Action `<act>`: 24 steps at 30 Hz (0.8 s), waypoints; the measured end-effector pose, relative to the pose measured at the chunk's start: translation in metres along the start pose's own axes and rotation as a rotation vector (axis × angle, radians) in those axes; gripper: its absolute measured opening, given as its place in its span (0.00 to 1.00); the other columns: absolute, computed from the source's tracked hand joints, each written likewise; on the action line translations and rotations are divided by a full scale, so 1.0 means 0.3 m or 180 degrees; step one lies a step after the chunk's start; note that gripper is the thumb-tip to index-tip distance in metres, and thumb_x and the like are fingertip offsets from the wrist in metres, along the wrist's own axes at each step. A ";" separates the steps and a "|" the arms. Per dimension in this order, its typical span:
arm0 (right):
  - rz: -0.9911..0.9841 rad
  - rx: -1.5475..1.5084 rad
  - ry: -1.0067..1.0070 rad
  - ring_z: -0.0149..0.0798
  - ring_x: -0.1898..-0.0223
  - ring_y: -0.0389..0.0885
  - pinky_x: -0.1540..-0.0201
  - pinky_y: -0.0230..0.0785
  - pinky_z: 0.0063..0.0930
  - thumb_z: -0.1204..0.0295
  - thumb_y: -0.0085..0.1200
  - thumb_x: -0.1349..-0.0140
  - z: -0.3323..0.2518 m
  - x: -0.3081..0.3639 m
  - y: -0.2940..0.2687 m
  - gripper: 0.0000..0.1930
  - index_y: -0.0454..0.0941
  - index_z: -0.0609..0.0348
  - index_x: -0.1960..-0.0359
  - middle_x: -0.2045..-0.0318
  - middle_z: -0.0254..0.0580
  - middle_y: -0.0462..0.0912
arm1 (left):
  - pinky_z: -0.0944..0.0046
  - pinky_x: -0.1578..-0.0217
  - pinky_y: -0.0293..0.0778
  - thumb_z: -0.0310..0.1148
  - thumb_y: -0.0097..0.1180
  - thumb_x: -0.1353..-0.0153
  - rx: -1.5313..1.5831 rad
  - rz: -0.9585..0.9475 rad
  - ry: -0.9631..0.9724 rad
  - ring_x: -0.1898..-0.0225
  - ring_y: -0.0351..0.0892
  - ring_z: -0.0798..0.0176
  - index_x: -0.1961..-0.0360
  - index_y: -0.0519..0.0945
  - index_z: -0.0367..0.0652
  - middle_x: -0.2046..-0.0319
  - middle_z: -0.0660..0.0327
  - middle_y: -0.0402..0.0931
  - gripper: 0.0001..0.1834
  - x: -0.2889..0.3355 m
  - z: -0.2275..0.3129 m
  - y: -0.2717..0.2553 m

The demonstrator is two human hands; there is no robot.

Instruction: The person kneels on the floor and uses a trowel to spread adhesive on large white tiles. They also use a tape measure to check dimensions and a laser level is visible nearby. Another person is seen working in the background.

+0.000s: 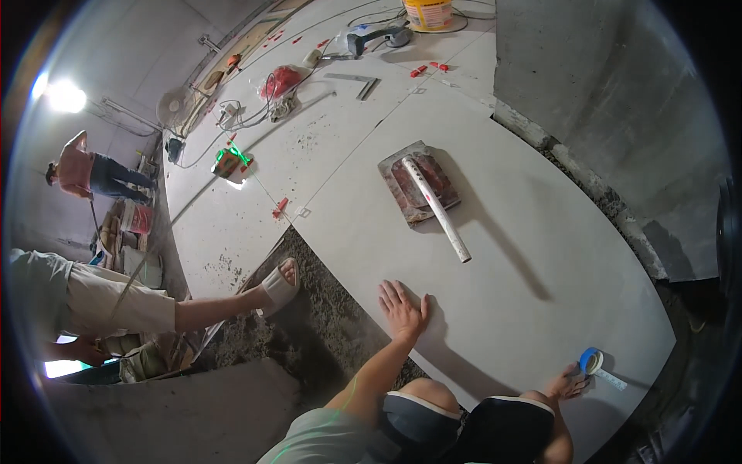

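Observation:
My left hand (403, 311) lies palm down on a large pale floor tile (495, 325), fingers apart, near its left edge. My right hand (567, 382) rests low on the same tile, fingers stretched out and their tips beside a blue ring-shaped roll (590, 361) with a pale marked strip running from it. I cannot tell whether the fingers touch the roll. Beyond both hands, a rectangular reddish-brown block (417, 185) stands on the tile with a long white handle (437, 213) rising from it, casting a long shadow.
Rough grey mortar (317, 309) fills a gap left of the tile, where a co-worker's sandaled foot (279, 287) stands. A glowing green laser level (230, 162), red clips (280, 206), a power tool (375, 39) and a yellow bucket (429, 14) lie farther off. Another person (97, 172) stands far left.

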State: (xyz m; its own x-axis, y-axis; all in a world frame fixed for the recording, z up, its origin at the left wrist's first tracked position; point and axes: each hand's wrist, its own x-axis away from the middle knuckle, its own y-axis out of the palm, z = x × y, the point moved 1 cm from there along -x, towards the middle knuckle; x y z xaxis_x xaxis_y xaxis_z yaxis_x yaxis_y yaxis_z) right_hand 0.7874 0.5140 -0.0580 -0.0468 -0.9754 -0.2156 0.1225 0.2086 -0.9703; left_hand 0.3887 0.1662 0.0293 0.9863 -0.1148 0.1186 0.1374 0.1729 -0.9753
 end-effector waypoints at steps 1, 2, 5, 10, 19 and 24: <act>0.0190 -0.0094 -0.0198 0.53 0.28 0.58 0.31 0.50 0.58 0.36 0.40 0.32 0.000 -0.002 -0.002 0.42 0.59 0.56 0.28 0.29 0.51 0.61 | 0.42 0.25 0.32 0.63 0.43 0.33 -0.0016 0.0019 0.0024 0.22 0.32 0.35 0.27 0.50 0.26 0.25 0.33 0.39 0.52 0.000 -0.002 0.000; 0.0224 -0.0169 -0.0326 0.53 0.28 0.58 0.31 0.50 0.59 0.36 0.40 0.32 -0.003 -0.006 -0.002 0.41 0.60 0.56 0.28 0.29 0.51 0.62 | 0.42 0.25 0.32 0.63 0.43 0.33 0.0037 -0.0012 0.0003 0.22 0.32 0.35 0.27 0.50 0.26 0.25 0.32 0.39 0.51 -0.001 -0.005 0.001; 0.0207 -0.0218 -0.0632 0.53 0.27 0.55 0.29 0.49 0.54 0.35 0.41 0.33 -0.006 -0.020 -0.012 0.44 0.62 0.63 0.30 0.30 0.53 0.62 | 0.40 0.25 0.33 0.63 0.43 0.32 0.0034 0.0129 0.0055 0.23 0.33 0.34 0.27 0.51 0.26 0.26 0.31 0.40 0.51 0.001 -0.014 0.003; -0.0282 -0.1038 -0.0191 0.53 0.32 0.65 0.31 0.57 0.49 0.40 0.57 0.39 -0.004 -0.127 -0.028 0.47 0.62 0.69 0.32 0.33 0.58 0.67 | 0.39 0.26 0.34 0.64 0.43 0.35 0.0273 0.0108 -0.0003 0.23 0.33 0.34 0.26 0.50 0.28 0.25 0.35 0.40 0.53 -0.003 -0.025 0.013; -0.0442 -0.3347 -0.0239 0.43 0.43 0.78 0.38 0.69 0.37 0.70 0.73 0.46 -0.220 -0.209 -0.017 0.41 0.62 0.70 0.34 0.41 0.54 0.76 | 0.38 0.26 0.34 0.63 0.41 0.33 0.0378 0.0198 0.0149 0.23 0.34 0.33 0.28 0.50 0.23 0.26 0.32 0.41 0.52 -0.011 -0.047 -0.003; -0.0947 -0.3665 -0.0919 0.46 0.40 0.74 0.34 0.64 0.39 0.69 0.72 0.46 -0.463 0.078 -0.167 0.42 0.60 0.70 0.34 0.39 0.57 0.72 | 0.44 0.25 0.36 0.64 0.41 0.33 0.0468 0.0234 0.0705 0.22 0.37 0.36 0.28 0.51 0.22 0.25 0.35 0.43 0.53 -0.284 -0.145 -0.020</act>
State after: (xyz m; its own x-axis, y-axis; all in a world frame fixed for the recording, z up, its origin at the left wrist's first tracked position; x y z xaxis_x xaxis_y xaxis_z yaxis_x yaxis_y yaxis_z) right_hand 0.6425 0.4907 -0.0297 0.3164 -0.9454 -0.0787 -0.8110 -0.2265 -0.5395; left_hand 0.2999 0.1324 0.0170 0.9523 -0.3049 -0.0110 0.0939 0.3269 -0.9404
